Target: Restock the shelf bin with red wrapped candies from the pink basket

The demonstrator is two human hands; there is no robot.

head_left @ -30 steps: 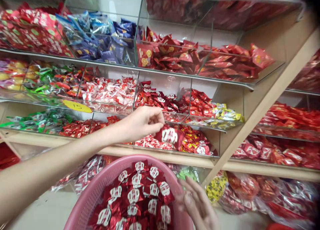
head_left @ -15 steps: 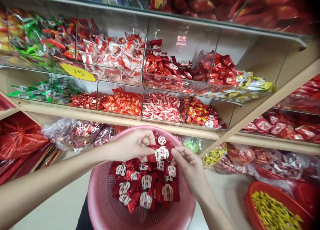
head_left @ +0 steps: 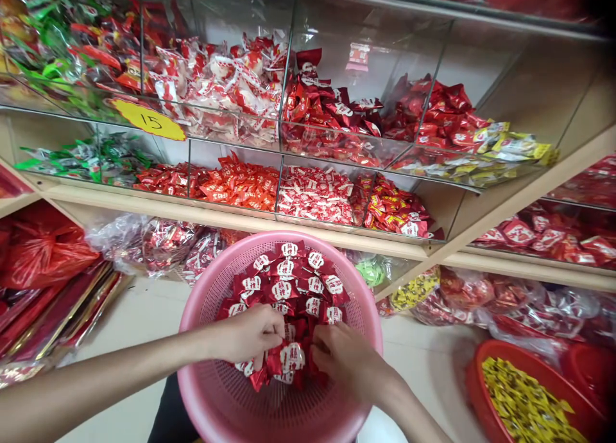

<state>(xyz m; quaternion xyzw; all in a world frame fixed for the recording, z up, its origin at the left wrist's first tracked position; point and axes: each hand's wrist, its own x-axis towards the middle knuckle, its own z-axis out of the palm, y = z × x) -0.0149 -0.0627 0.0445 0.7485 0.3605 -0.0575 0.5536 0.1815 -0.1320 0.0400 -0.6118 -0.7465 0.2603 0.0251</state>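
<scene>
A pink perforated basket [head_left: 206, 391] holds many dark red wrapped packets [head_left: 282, 291] with white labels, spread over its far and middle parts. My left hand [head_left: 255, 334] is over the left-middle of the pile, fingers curled down against the packets. On the right side of the pile, my right hand [head_left: 337, 353] has its fingers bent in among the packets. Between the hands lies a packet [head_left: 292, 357] with its white label up. What either hand's fingertips grip is too hidden to tell.
Glass-fronted shelves [head_left: 231, 215] of wrapped sweets stand ahead, with a yellow tag [head_left: 149, 119] reading 15. A red tub [head_left: 476, 379] of yellow packets stands on the floor at right. Bagged goods [head_left: 168, 244] lie under the shelves; a red bag [head_left: 43, 250] is at left.
Both hands have moved down from the basket's far side to the middle of the pile. The packet they held up is no longer raised, and packets at the far side now show.
</scene>
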